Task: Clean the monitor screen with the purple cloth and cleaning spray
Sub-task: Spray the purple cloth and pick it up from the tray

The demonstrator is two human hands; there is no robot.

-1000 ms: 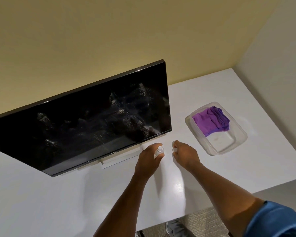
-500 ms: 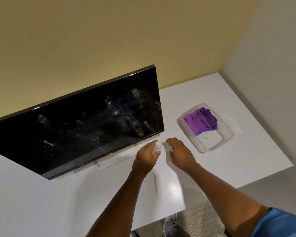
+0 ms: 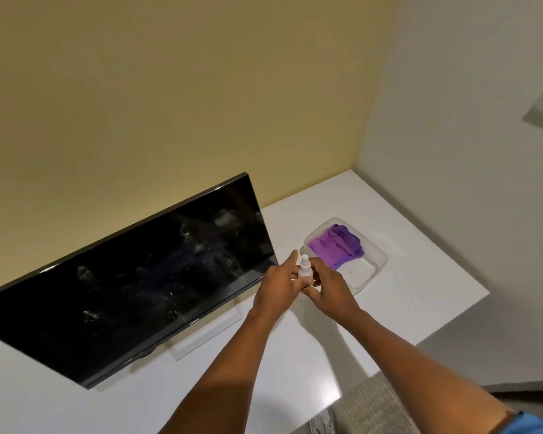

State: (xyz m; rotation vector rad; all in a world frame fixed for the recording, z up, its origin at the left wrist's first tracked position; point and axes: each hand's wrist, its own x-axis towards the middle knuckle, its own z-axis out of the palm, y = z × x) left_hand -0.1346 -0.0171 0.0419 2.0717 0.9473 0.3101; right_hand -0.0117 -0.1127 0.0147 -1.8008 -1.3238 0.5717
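Both my forearms reach forward over the white desk and meet just past the lower right corner of the monitor. My left hand comes in from the lower left, wrist straight, back of the hand up, with the fingers curled round the lower body of a small white spray bottle and the index finger stretched up along its left side. My right hand comes in from the lower right, angled toward the left one, with its thumb laid across the front of the bottle and its fingers wrapped behind it. So both hands are closed on the bottle, which stands upright between them, its nozzle top poking out above my knuckles. I cannot tell whether its base touches the desk or is lifted off it.

The monitor stands to the left of my hands, its dark screen covered in pale smudges and streaks, mostly across the middle and upper right. Its flat stand base sits on the desk below the bottom edge, near my left forearm. Just beyond my right hand lies a clear plastic container, and the purple cloth is folded in its far end; the near end is bare. A blue sleeve shows on my right arm.
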